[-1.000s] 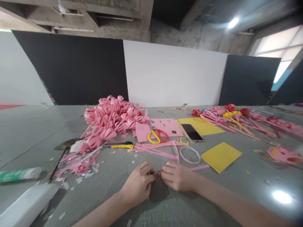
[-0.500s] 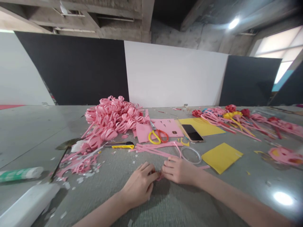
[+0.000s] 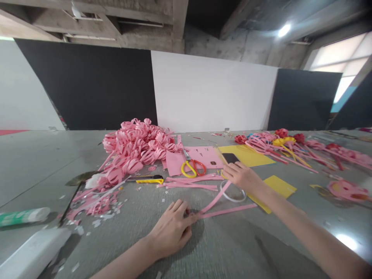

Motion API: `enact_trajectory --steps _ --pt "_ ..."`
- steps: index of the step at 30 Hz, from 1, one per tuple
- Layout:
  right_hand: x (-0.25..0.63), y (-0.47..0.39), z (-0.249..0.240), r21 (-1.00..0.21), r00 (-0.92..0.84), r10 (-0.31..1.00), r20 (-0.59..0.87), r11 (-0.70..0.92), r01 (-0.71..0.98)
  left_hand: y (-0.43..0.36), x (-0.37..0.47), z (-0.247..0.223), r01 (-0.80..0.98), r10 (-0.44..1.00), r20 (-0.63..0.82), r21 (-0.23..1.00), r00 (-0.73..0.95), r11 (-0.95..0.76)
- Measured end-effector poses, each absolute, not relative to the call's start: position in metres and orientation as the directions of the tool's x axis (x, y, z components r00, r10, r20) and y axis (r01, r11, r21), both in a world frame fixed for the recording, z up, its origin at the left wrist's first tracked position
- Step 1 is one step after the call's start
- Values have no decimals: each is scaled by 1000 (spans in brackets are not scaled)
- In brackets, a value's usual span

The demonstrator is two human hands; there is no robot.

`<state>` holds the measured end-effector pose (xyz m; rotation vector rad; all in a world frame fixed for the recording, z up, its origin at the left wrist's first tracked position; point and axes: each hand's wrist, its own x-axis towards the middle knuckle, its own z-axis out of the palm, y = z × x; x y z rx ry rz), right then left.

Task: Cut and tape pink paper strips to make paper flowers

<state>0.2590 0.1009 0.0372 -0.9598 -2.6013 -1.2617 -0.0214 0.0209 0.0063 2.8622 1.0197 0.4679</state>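
Observation:
My left hand [image 3: 171, 226] is closed low over the grey table, thumb and fingers pinching the joined end of two pink paper strips. One pink paper strip [image 3: 216, 198] slants up from there to my right hand [image 3: 242, 178], whose fingers are closed at its far end. The other pink strip [image 3: 232, 210] stretches to the right across the table. A roll of clear tape [image 3: 234, 199] lies just below my right hand. Behind that hand, a phone [image 3: 231, 157] is partly hidden. Several loose pink strips [image 3: 192, 183] lie beyond my left hand.
Scissors [image 3: 193, 168] and a yellow cutter [image 3: 149, 181] lie ahead. A heap of curled pink paper [image 3: 139, 143] is behind them. Yellow paper [image 3: 280, 190] lies right; paper flowers [image 3: 286, 141] are farther back. A glue tube [image 3: 24, 216] and white box [image 3: 36, 252] stand left.
My right hand has moved up and right, away from my left hand, drawing one end of a pink strip with it. My left hand has stayed nearly in place.

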Motion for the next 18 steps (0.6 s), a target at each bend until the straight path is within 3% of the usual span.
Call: enact_trajectory --steps 9,18 --pt "283 113 37 600 -624 695 356 342 723 21 -22 7 624 638 261 143 725 -768" --pt "277 105 52 524 -555 737 386 319 789 20 -22 6 626 630 302 122 716 -770"
